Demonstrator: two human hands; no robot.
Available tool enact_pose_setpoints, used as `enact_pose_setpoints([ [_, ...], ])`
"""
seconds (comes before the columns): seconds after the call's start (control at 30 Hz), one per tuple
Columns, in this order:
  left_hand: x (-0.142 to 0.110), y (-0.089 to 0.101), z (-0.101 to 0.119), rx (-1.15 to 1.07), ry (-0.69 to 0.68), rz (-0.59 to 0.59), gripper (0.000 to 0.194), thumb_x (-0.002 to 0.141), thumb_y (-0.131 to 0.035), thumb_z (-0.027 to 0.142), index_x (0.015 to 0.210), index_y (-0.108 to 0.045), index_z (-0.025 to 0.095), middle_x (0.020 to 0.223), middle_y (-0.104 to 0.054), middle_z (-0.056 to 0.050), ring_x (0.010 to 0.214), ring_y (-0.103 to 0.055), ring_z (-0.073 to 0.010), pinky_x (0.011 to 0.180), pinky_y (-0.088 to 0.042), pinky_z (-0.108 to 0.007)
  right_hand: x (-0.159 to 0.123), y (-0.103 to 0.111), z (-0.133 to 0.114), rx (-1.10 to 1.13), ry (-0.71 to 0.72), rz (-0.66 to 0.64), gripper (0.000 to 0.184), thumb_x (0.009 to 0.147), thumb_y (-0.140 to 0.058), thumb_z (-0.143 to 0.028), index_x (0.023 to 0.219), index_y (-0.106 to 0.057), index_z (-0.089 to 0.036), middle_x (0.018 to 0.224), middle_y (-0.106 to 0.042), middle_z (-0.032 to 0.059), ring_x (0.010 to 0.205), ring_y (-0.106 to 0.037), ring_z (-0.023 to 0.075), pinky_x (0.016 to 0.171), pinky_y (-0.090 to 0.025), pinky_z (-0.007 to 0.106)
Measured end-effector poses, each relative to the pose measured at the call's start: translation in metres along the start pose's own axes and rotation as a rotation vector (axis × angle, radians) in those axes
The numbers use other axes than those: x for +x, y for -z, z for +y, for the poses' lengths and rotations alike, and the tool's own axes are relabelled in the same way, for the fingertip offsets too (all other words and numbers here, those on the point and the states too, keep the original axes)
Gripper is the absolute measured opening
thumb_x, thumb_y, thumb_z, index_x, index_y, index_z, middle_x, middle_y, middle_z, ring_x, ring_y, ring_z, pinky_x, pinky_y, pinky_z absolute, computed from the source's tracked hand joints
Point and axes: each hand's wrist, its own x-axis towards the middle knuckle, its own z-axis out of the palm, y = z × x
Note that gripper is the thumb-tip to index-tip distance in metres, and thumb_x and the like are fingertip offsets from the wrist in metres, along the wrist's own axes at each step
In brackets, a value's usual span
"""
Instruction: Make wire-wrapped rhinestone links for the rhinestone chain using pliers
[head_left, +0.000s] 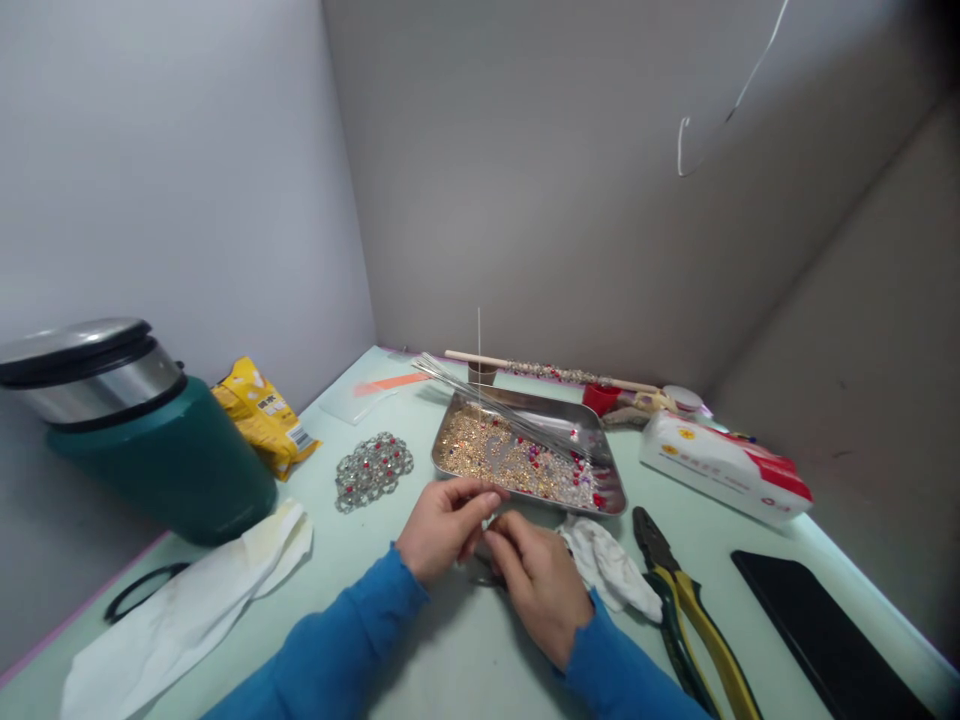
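Note:
In front of a metal tray [609, 470], my left hand [444, 527] and my right hand [541, 580] meet with thumbs and fingers pinched. A thin upright wire [480, 350] rises above my left hand, but I cannot make out whether it is held. Whatever sits between the fingertips is too small and hidden to name. Gold, clear and red beads [495, 455] lie loose in the tray, and a bundle of straight thin wires [517, 418] rests across it. Left of my hands lies a beaded mesh piece [373, 470] with red beads.
Pliers [686, 610], a crumpled white cloth [611, 568], a black phone-like slab [821, 630] and a tissue pack [724, 470] are at right. At left are a green canister [165, 460], a yellow packet [262, 415] and white paper [187, 615]. A beaded stick [551, 372] lies behind the tray.

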Motion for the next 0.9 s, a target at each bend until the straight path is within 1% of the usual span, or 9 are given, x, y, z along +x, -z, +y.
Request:
enact_pose_setpoints([
  [0.1,0.000,-0.002,-0.002,-0.008,0.023,0.024,0.028,0.075,-0.057,0.035,0.084,-0.066,0.010,0.032,-0.039,0.007,0.028,-0.032,-0.0062,0.034,-0.024,-0.019,0.000,-0.002,0.001,-0.023,0.010,-0.015,0.026,0.092,-0.033,-0.026,0.074,-0.050,-0.018,0.062,-0.056,0.0015,0.055,-0.050,0.0141,0.053,-0.029,0.024],
  [0.37,-0.001,-0.004,-0.005,-0.042,0.026,0.058,0.029,0.073,-0.058,0.035,0.082,-0.063,0.008,0.030,-0.042,0.007,0.027,-0.034,-0.0069,0.033,-0.028,-0.019,-0.002,-0.007,0.001,-0.028,0.015,0.049,0.027,0.091,-0.032,-0.024,0.071,-0.050,-0.018,0.061,-0.056,0.0010,0.054,-0.050,0.0132,0.052,-0.027,0.024],
  [0.7,0.000,-0.005,-0.007,-0.065,0.024,0.085,0.025,0.073,-0.057,0.034,0.080,-0.061,0.009,0.030,-0.044,0.007,0.027,-0.037,-0.0078,0.033,-0.030,-0.019,-0.001,-0.015,-0.003,-0.088,0.009,0.129,0.029,0.091,-0.030,-0.024,0.068,-0.047,-0.019,0.058,-0.055,0.0009,0.052,-0.050,0.0140,0.052,-0.026,0.025],
  [0.9,-0.001,-0.006,-0.006,-0.082,0.024,0.091,0.025,0.073,-0.059,0.033,0.078,-0.061,0.009,0.031,-0.046,0.006,0.027,-0.039,-0.0080,0.034,-0.032,-0.019,-0.002,-0.015,-0.004,-0.084,0.003,0.123,0.029,0.091,-0.029,-0.023,0.069,-0.047,-0.019,0.060,-0.056,0.0010,0.054,-0.051,0.0141,0.053,-0.027,0.024],
])
